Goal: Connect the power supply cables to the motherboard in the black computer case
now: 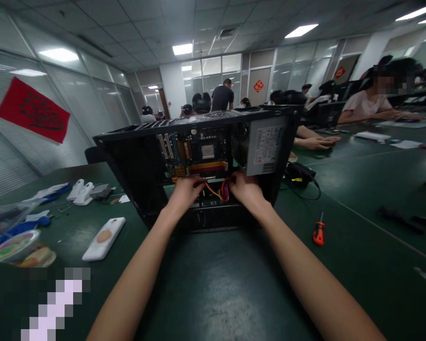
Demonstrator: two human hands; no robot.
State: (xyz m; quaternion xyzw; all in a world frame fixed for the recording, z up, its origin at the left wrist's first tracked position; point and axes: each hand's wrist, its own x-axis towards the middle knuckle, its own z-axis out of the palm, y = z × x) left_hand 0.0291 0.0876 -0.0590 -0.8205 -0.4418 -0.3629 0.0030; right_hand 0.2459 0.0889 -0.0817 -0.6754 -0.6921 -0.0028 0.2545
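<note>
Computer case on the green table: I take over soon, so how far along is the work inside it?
Done: the computer case is open, motherboard and power supply seated. In hand: left hand and right hand at the coloured cables. Left: the side stays open; screwdriver lies unused.

The fingertips of the left hand are lost inside the open computer case; those of the right hand curl out of sight among the coloured wires — whether either grip closes on a wire cannot be told; both forearms run off the near edge; print on the power supply label is too small to read; a blurred patch covers the near left corner of the table; the plastic bag and the round packet at far left are cut by the edge; a seated person's face at far right is blurred out — faraway figures are too small to tell apart.
</note>
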